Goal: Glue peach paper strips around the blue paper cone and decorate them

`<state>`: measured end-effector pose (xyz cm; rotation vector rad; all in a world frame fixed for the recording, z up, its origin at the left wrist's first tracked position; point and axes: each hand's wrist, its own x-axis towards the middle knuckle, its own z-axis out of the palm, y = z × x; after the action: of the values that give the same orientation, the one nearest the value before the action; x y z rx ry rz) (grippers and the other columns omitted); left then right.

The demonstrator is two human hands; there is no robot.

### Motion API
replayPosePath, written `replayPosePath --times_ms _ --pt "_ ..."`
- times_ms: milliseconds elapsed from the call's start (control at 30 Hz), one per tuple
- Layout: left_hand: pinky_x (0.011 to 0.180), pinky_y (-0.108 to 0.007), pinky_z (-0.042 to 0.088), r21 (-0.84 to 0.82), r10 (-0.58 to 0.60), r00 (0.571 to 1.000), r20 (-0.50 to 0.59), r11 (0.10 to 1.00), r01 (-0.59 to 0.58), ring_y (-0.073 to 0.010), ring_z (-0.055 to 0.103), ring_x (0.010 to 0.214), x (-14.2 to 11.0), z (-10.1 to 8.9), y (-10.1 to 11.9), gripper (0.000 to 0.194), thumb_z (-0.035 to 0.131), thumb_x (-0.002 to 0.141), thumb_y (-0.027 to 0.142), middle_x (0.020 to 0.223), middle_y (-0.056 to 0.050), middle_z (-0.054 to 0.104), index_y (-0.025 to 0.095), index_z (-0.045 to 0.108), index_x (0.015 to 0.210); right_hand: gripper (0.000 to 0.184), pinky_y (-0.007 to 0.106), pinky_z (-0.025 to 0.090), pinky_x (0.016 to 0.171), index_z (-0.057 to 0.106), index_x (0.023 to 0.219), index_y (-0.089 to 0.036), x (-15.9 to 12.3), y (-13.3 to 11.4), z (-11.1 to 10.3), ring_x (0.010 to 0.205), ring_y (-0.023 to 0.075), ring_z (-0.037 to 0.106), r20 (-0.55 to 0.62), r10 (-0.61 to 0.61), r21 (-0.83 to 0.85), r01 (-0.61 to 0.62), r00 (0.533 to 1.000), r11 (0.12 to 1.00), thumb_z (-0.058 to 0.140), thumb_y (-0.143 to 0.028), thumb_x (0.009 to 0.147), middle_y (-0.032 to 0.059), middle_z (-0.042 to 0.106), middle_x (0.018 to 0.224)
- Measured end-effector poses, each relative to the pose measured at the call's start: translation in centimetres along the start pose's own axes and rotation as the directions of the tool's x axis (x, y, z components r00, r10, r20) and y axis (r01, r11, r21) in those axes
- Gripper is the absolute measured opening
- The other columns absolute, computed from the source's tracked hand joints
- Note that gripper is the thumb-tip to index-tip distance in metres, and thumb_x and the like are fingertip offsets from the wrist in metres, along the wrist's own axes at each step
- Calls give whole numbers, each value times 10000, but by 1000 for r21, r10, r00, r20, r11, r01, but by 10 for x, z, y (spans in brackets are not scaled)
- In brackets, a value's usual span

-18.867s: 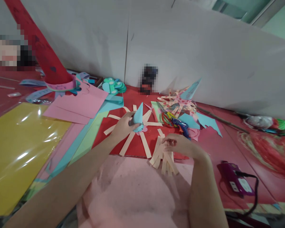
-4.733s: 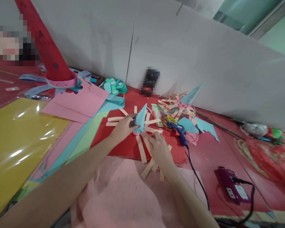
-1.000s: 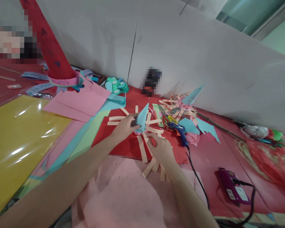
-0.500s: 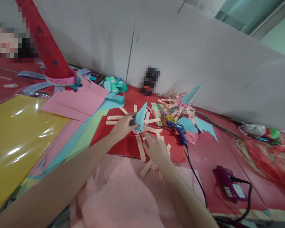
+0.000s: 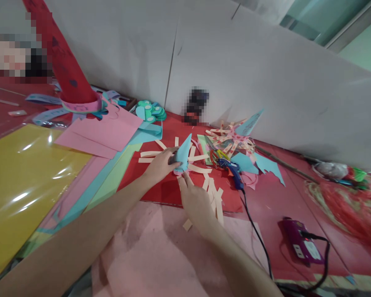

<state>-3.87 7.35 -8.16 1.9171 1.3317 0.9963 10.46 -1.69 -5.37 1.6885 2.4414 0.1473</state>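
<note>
My left hand grips the base of a small light-blue paper cone that stands on a red sheet. Peach paper strips fan out around the cone's base. My right hand lies just below the cone with its fingers pressed down on one of these strips. More loose strips lie to the right of this hand.
A blue glue gun with a black cord lies right of the cone beside scissors and a strip star. A purple power adapter sits at the right. Pink, yellow and green sheets cover the left. A tall red cone stands behind.
My right hand has slid left and down under the cone, covering the lower strip. The left hand has kept its hold on the cone.
</note>
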Motion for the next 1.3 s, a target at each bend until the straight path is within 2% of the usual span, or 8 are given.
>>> replayPosePath --times_ms 133,333,633,700,800,967,1133,1300 --pt "902 -374 472 12 0 1000 -5 1000 0 -229 587 1070 0 0 -2 460 611 762 201 1214 -86 593 179 502 1209 300 231 413 528 498 1161 -215 4 14 1 705 152 661 -1 88 237 -85 996 968 337 -167 913 85 668 1065" --pt "917 -390 466 8 7 1000 -5 1000 -7 -234 587 1075 0 1 -2 455 611 759 206 1222 -73 591 199 503 1202 221 241 380 604 565 1013 -220 13 34 6 761 176 641 10 178 572 -152 984 806 405 -183 866 40 694 867" --pt "918 -374 460 6 29 1000 -6 1000 -29 -222 585 1073 1 2 -4 460 609 768 206 1225 -101 587 163 496 1212 152 291 462 823 551 852 -224 16 56 29 989 162 635 -38 137 921 -19 990 388 419 -189 787 19 695 1004" --pt "917 -374 461 6 33 999 -5 999 -33 -222 587 1068 1 2 -5 459 610 767 209 1222 -95 589 172 497 1210 174 296 470 801 562 890 -224 15 54 26 943 168 648 -41 168 899 -37 985 436 415 -200 799 20 701 1008" --pt "910 -383 466 7 22 1000 -10 1000 -21 -228 589 1064 1 2 -4 454 611 759 208 1216 -76 592 198 502 1200 250 275 463 702 593 981 -256 11 47 17 785 164 656 -49 198 759 -93 979 645 420 -191 813 8 699 1048" --pt "903 -381 471 12 16 1000 -16 1000 -15 -231 593 1058 0 2 -2 445 605 762 194 1193 -74 604 190 503 1196 360 228 364 558 576 1173 -313 8 39 11 682 158 633 -6 107 487 -91 994 869 403 -210 875 -1 718 903" --pt "910 -374 468 -2 16 1000 -5 1000 -16 -224 591 1061 0 1 -2 451 605 769 211 1218 -88 588 176 496 1206 394 229 289 526 568 1209 -312 8 38 13 626 146 601 -24 125 459 -100 992 883 375 -195 887 4 707 816" --pt "903 -376 473 -27 15 1000 -1 1000 -15 -218 599 1043 0 1 -2 445 594 773 210 1210 -88 594 181 496 1206 335 226 269 509 635 1080 -282 7 40 12 562 142 550 -16 181 528 -145 983 837 404 -203 851 -4 669 704"
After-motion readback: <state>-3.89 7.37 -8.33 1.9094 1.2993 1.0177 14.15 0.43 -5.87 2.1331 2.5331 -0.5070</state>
